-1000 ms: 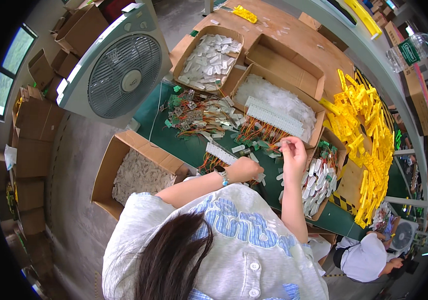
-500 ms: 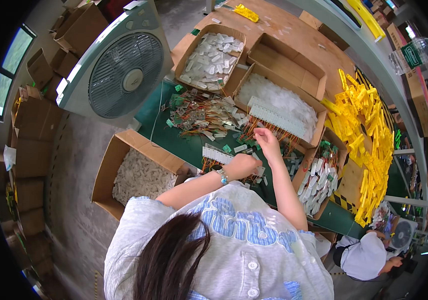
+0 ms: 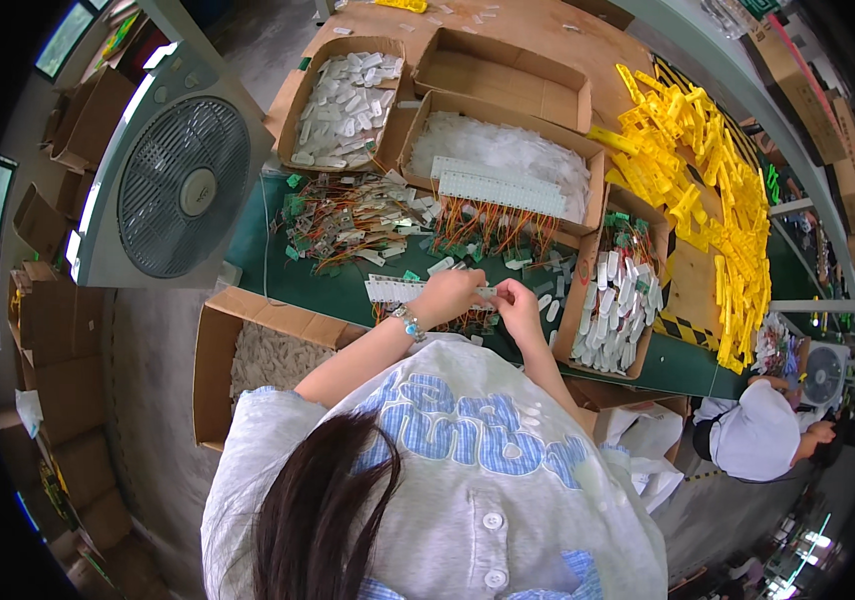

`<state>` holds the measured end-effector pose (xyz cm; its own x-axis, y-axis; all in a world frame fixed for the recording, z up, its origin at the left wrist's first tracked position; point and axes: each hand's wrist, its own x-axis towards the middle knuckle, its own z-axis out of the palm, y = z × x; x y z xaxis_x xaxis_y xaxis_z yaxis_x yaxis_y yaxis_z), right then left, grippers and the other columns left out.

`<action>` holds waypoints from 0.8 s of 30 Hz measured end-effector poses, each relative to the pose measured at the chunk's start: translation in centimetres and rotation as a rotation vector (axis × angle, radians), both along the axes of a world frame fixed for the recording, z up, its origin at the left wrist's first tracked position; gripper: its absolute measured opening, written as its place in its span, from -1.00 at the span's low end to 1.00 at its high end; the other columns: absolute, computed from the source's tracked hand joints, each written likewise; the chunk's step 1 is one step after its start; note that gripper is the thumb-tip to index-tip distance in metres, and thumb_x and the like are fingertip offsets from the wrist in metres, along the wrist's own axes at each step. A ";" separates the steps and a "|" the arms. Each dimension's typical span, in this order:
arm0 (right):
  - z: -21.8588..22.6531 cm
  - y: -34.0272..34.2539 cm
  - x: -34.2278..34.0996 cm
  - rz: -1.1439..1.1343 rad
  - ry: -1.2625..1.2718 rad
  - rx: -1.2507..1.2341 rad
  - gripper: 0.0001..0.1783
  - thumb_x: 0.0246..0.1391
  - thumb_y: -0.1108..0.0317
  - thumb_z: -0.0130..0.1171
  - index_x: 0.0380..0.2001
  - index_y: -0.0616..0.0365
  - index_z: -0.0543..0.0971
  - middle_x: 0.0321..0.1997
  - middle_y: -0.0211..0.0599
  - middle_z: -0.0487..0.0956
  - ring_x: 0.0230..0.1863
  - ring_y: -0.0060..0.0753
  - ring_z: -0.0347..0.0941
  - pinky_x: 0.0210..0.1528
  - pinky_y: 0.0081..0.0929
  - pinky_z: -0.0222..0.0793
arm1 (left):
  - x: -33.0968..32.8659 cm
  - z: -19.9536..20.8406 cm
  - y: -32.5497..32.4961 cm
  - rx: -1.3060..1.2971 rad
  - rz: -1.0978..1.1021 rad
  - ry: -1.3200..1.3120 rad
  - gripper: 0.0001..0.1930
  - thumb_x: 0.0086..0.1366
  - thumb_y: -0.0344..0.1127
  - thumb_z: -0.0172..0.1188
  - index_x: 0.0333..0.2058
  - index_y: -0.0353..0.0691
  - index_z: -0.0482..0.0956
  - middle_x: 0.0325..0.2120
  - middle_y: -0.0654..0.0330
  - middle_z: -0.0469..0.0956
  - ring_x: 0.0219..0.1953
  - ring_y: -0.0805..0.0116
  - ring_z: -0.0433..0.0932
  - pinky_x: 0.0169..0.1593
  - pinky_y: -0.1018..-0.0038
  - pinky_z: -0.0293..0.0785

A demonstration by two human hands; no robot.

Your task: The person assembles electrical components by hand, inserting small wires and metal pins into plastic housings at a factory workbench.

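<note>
My left hand [image 3: 451, 298] and my right hand [image 3: 519, 307] meet over the near edge of the green table, fingers closed. Between the fingertips there seems to be a small pale piece, mostly hidden and too small to name. Beneath my left hand lies a white strip of joined circuit boards [image 3: 393, 290] with orange wires. Farther off, a longer white board strip [image 3: 503, 189] leans on a carton of clear plastic film [image 3: 508, 146], its orange wires hanging toward me. Loose wired boards [image 3: 353, 222] are heaped to the left of it.
A carton of clear plastic pieces [image 3: 348, 105] stands at the back left, beside an empty carton [image 3: 508, 80]. On the right are a carton of white wired parts [image 3: 610, 310] and a yellow plastic pile [image 3: 688, 170]. A fan [image 3: 183, 185] stands left; a co-worker [image 3: 753, 430] sits right.
My right hand has come down from beside the long board strip to meet my left hand. The whole view has shifted, so the table things appear farther left and higher.
</note>
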<state>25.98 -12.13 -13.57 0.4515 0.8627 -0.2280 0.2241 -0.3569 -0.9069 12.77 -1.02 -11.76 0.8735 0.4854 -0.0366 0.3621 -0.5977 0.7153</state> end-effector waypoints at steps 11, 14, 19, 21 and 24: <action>0.7 0.4 -1.2 -0.087 -0.252 0.074 -0.88 -0.22 0.56 0.13 -0.57 0.19 0.39 -0.62 -0.29 0.45 -0.56 -0.43 0.39 -0.43 -0.55 0.24 | 0.5 0.9 -0.1 0.051 -0.002 0.036 -0.71 -0.07 -0.16 0.24 -0.44 -0.21 0.45 -0.62 0.06 0.50 -0.48 0.07 0.50 -0.46 0.26 0.37; 3.3 0.6 -2.8 -0.100 -0.772 0.235 -0.89 -0.26 0.55 0.09 -0.56 0.15 0.40 -0.58 -0.29 0.47 -0.46 -0.17 0.40 -0.31 -0.31 0.21 | 0.8 1.3 -0.3 0.094 0.075 0.008 -0.72 -0.06 -0.16 0.23 -0.45 -0.21 0.44 -0.63 0.06 0.49 -0.50 0.08 0.50 -0.48 0.25 0.37; 3.1 0.4 -1.1 -0.095 -0.421 0.139 -0.89 -0.19 0.54 0.12 -0.53 0.18 0.40 -0.55 -0.33 0.47 -0.48 -0.42 0.40 -0.34 -0.51 0.25 | 0.9 0.5 -0.2 0.052 0.052 -0.098 -0.63 -0.05 -0.23 0.24 -0.32 -0.19 0.28 -0.66 0.07 0.48 -0.51 0.05 0.50 -0.48 0.23 0.37; 2.7 0.3 -0.1 -0.096 -0.077 0.047 -0.89 -0.16 0.56 0.12 -0.52 0.20 0.40 -0.54 -0.38 0.46 -0.49 -0.55 0.38 -0.37 -0.61 0.25 | 0.9 0.5 0.3 0.062 -0.013 -0.112 -0.58 -0.08 -0.29 0.26 -0.28 -0.20 0.24 -0.61 0.07 0.50 -0.48 0.05 0.51 -0.47 0.24 0.39; 1.7 0.3 1.7 0.106 0.424 0.118 -0.88 -0.12 0.60 0.11 -0.48 0.20 0.39 -0.50 -0.51 0.42 -0.46 -0.73 0.32 -0.39 -0.70 0.25 | 1.2 1.8 0.8 -0.027 -0.099 -0.109 -0.54 -0.12 -0.32 0.30 -0.28 -0.21 0.23 -0.49 0.05 0.54 -0.42 0.06 0.53 -0.42 0.28 0.42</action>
<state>27.65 -11.87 -11.91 0.2476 0.9302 -0.2710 -0.1465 -0.2405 -0.9595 13.93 -0.22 -9.97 0.9167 0.3965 0.0493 0.2215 -0.6070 0.7632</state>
